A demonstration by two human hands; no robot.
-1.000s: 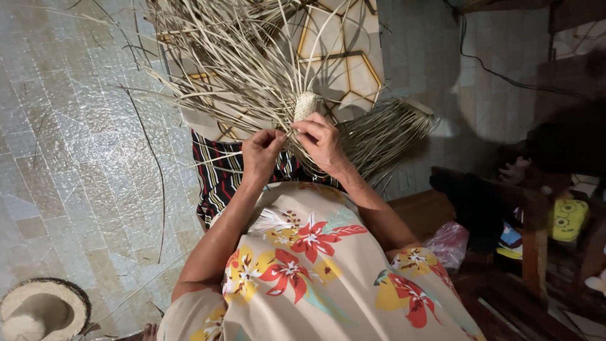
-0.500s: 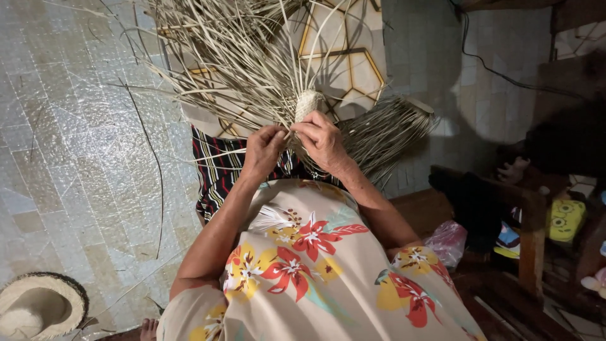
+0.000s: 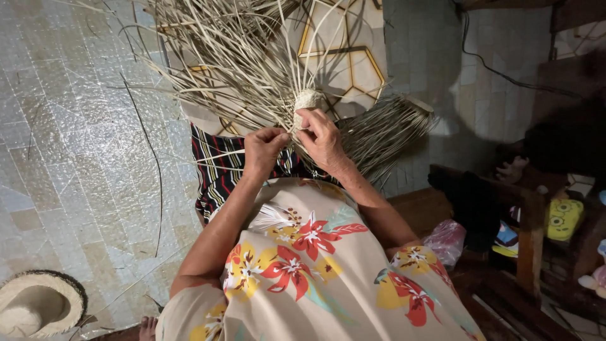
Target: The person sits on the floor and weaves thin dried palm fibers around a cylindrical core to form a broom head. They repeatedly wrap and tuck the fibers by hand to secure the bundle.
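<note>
A small pale woven piece with many long loose straw strands fanning up and left is held in front of me. My right hand grips the woven piece from below and the right. My left hand pinches a thin strand just left of it. Both hands touch the work over my lap, above a striped cloth and my flowered dress.
A bundle of straw stalks lies to the right of my hands. A finished straw hat sits on the tiled floor at bottom left. A patterned mat lies beyond. Dark wooden furniture, a pink bag and toys are on the right.
The hands have stayed at the woven piece, with small finger movements on the strands. The view has shifted slightly.
</note>
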